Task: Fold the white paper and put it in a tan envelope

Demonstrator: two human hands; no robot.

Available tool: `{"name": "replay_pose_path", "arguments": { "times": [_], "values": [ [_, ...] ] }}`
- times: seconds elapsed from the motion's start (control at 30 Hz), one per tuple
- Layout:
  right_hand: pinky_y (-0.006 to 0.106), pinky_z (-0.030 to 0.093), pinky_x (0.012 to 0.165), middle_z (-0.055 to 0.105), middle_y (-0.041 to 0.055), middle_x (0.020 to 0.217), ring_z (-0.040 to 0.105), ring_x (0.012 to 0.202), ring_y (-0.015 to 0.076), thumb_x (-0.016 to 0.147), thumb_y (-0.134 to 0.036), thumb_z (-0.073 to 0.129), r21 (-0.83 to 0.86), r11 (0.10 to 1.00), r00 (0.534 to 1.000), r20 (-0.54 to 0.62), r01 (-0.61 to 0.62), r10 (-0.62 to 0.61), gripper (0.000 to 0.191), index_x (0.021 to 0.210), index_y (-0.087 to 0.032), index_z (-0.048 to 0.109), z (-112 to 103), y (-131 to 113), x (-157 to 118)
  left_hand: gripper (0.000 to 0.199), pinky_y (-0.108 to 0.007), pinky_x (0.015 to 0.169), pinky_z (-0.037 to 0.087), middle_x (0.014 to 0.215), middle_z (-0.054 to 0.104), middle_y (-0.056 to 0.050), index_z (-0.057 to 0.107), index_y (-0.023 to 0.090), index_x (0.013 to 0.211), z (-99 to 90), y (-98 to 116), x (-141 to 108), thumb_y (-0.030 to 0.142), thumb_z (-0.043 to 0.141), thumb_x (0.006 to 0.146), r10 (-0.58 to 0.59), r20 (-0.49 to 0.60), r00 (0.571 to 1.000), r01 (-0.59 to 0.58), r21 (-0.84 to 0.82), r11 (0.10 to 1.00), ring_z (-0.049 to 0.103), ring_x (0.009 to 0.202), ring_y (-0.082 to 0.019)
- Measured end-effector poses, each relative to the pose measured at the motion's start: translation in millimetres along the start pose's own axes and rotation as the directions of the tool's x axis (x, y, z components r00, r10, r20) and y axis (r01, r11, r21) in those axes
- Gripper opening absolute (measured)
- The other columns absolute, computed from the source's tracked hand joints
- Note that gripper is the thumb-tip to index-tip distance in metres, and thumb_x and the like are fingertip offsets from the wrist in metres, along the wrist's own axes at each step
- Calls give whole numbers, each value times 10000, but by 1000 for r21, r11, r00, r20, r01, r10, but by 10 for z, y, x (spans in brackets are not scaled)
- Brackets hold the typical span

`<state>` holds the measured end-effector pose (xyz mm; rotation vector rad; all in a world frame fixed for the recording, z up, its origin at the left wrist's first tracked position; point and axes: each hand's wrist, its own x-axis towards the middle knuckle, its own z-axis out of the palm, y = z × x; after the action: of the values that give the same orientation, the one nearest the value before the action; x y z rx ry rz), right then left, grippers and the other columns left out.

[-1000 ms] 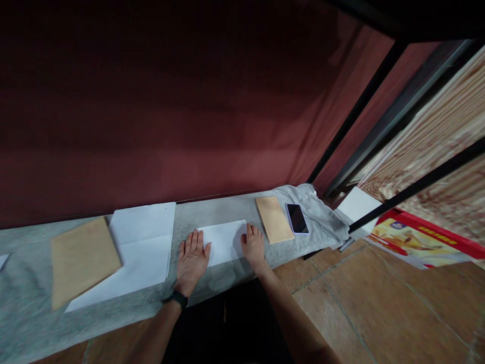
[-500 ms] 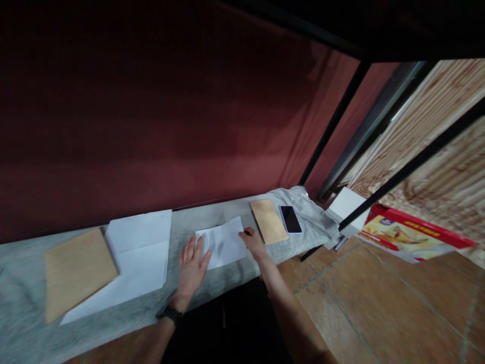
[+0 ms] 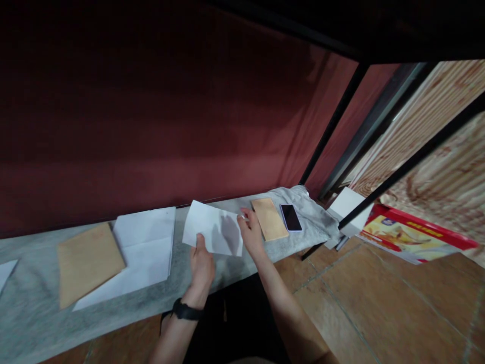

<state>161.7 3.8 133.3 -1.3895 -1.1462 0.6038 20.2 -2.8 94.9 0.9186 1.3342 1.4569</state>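
A folded sheet of white paper (image 3: 206,222) is held up over the grey cloth (image 3: 227,275). My left hand (image 3: 202,265) grips its lower left edge, thumb on top and fingers hidden beneath. At the right end of the sheet, my right hand (image 3: 250,231) has its fingers bent around the edge. Just right of that hand lies a small brown envelope (image 3: 270,218), with a dark-screened phone (image 3: 291,218) beyond it. Left of my hands, larger white sheets (image 3: 147,247) lie partly under a bigger brown envelope (image 3: 91,263).
The cloth covers a long narrow surface against a dark red wall (image 3: 151,172). Black metal bars (image 3: 333,124) rise at the right. A white box (image 3: 350,205) and a red and yellow carton (image 3: 413,232) are on the tiled floor (image 3: 348,288). Another white sheet (image 3: 5,273) shows at far left.
The folded paper has been lifted from the cloth and tilted. My left hand has gone from lying flat on it to gripping its edge. My right hand stays at its right end.
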Motion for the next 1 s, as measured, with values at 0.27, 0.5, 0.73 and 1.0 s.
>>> {"name": "replay_pose_path", "arguments": {
  "times": [0.27, 0.5, 0.73, 1.0],
  "values": [
    [309, 568, 619, 700, 26, 817, 688, 737, 210, 828, -331, 616, -174, 919, 914, 146, -354, 379, 494, 1290, -155, 595, 125, 932, -363, 429, -429, 850, 616, 1082, 751, -135, 592, 164, 1231, -142, -567, 75, 414, 354, 976, -195, -97, 976, 183, -122, 976, 725, 1037, -252],
    [325, 543, 767, 701, 48, 850, 676, 797, 217, 838, -168, 505, -326, 921, 960, 109, -212, 259, 507, 1340, -145, 571, 27, 1037, -339, 571, -359, 824, 588, 1019, 734, -64, 530, 162, 1350, -565, -727, 194, 286, 596, 798, -31, -125, 992, 55, 201, 978, 716, 892, -206],
    [405, 479, 989, 645, 180, 1234, 604, 1137, 279, 931, -129, 447, -710, 700, 988, 149, 83, 33, 499, 1426, -113, 507, 45, 1000, -471, 528, -403, 961, 539, 1150, 684, -104, 580, 170, 1332, -763, -725, 249, 260, 540, 813, 159, 126, 979, -203, 639, 742, 679, 1011, -241],
    [626, 140, 1195, 256, 189, 1647, 224, 1499, 380, 977, -220, 497, -818, 502, 959, 250, 281, -131, 554, 1512, -103, 418, 229, 816, -380, 461, -425, 1092, 475, 1261, 623, -108, 650, 200, 1239, -783, -690, 388, 185, 458, 820, 214, 240, 947, -321, 743, 587, 633, 1165, -256]
  ]
}}
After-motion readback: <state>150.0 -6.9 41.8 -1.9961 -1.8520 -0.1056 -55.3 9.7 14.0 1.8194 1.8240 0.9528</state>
